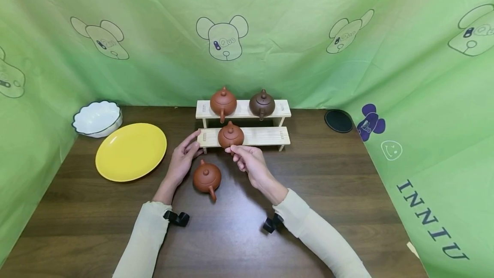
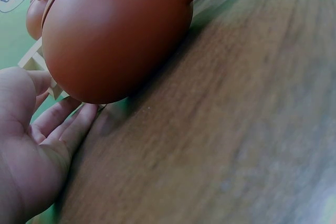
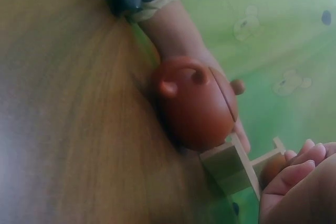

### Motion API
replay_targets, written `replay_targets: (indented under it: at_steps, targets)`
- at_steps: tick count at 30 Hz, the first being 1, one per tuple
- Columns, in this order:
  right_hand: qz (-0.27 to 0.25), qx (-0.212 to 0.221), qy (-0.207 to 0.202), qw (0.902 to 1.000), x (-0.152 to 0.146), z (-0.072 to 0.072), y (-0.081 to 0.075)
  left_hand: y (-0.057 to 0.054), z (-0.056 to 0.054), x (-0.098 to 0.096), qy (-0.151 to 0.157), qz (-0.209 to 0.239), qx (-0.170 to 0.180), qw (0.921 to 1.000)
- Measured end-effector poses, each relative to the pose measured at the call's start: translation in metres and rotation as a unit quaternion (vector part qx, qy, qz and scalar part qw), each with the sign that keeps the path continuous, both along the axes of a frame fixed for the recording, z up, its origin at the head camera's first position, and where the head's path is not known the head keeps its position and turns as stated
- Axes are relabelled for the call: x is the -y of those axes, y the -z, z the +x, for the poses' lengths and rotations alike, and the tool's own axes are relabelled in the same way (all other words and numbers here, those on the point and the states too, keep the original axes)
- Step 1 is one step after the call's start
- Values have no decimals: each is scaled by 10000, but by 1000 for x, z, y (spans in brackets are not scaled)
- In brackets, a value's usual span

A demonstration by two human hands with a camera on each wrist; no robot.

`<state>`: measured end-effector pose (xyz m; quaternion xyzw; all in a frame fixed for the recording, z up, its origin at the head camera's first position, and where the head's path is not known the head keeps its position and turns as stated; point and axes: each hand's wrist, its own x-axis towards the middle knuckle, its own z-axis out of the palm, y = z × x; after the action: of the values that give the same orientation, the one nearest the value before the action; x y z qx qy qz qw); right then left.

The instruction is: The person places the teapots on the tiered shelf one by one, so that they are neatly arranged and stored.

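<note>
A reddish-brown teapot sits on the lower wooden stand, left of its middle. My right hand pinches this teapot's handle from the front. My left hand rests its fingertips against the left end of the lower stand, fingers mostly extended. Just right of the left hand, another reddish-brown teapot stands on the table, handle toward me. It looms large in the left wrist view. In the right wrist view, the pinched teapot is mostly hidden by the fingers.
Behind, the higher wooden stand carries a reddish-brown teapot and a dark brown teapot. A yellow plate and a white scalloped bowl are at the left. A black round mat lies at the back right.
</note>
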<state>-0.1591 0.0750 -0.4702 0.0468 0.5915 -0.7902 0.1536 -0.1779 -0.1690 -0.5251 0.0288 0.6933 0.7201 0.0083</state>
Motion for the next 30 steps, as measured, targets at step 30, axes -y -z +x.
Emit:
replay_targets:
  at_steps: [30]
  targets:
    - [-95,29,-78,9999,8,-17,1,-1,0,-1,-15,182,-19,9998]
